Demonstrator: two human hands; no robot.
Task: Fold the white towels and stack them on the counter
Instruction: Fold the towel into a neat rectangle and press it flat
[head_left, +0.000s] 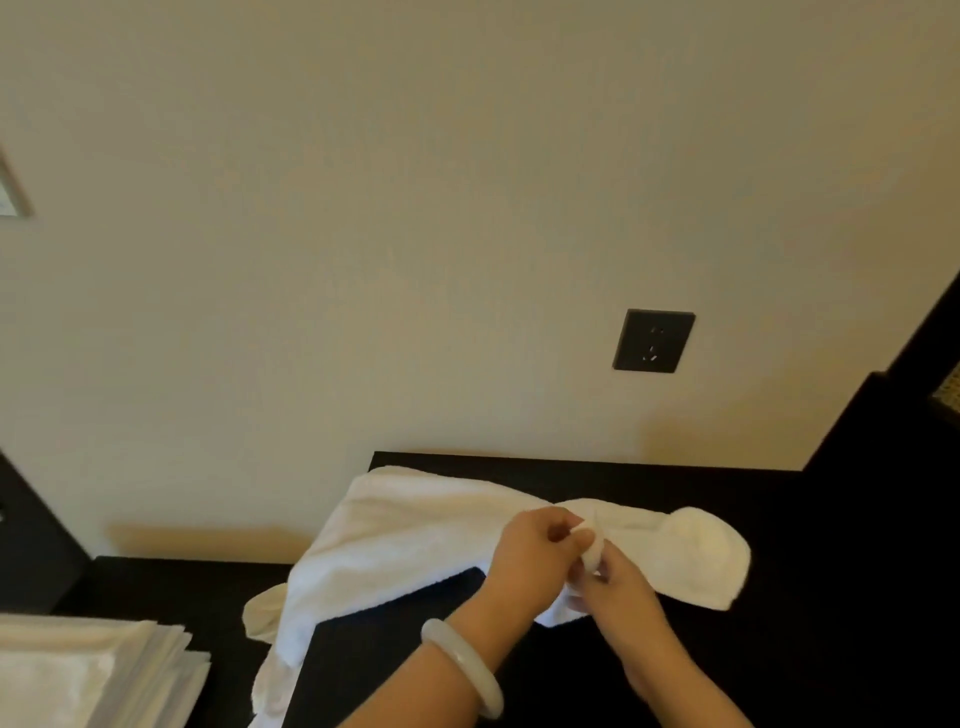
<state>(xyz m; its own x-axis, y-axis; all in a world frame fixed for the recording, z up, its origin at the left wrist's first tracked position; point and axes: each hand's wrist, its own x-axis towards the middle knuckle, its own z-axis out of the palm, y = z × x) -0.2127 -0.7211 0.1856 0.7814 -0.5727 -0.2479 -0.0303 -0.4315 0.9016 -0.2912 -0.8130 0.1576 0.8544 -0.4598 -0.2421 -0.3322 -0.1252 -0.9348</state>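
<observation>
A rumpled white towel (415, 540) lies across the raised dark counter (597, 473), its left end drooping over the counter's edge toward the lower surface. My left hand (524, 561), with a pale bangle on the wrist, pinches a bunched fold of the towel near its middle. My right hand (618, 597) grips the same bunch from just below and to the right. The two hands touch each other. A stack of folded white towels (88, 670) sits at the lower left.
A dark wall socket (653, 340) is on the beige wall above the counter. Dark furniture (883, 467) rises at the right, and a dark panel (31, 540) stands at the left. A lower dark surface (171, 587) runs left of the counter.
</observation>
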